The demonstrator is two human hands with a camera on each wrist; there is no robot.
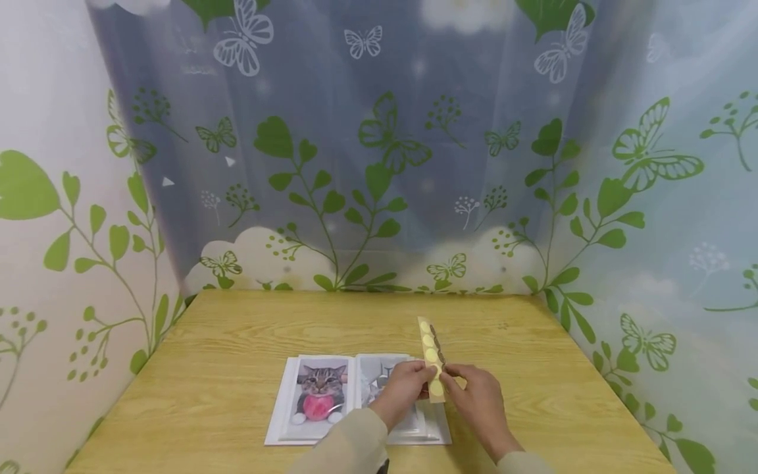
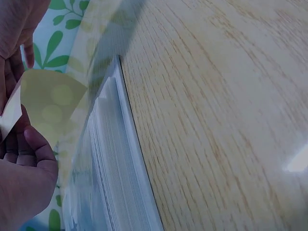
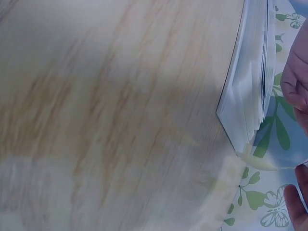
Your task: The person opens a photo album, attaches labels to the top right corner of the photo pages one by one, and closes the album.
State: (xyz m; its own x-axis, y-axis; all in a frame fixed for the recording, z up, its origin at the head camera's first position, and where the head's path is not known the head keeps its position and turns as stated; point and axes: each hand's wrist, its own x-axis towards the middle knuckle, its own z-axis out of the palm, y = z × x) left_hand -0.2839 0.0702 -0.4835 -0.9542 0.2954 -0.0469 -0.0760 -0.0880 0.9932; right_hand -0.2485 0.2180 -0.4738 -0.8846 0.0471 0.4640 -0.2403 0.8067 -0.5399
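A narrow strip of round yellow stickers (image 1: 429, 345) stands tilted above the right part of an open photo album (image 1: 274, 421). Dark scalloped shapes run along the strip's right edge. My left hand (image 1: 405, 388) pinches its lower left side, over the album's right page. From the other side, the thumb and fingers of my right hand (image 1: 478, 398) pinch its right edge. In the left wrist view the strip (image 2: 50, 101) looks bent between both hands. The right wrist view shows only part of my right hand (image 3: 298, 197) at the border. My forearms hide part of the album.
On the album's left page is a cat photo (image 1: 320, 395) with a pink round shape. The wooden table (image 1: 207, 342) extends around the album. Behind it and at both sides hangs a curtain (image 1: 355, 217) printed with leaves and butterflies.
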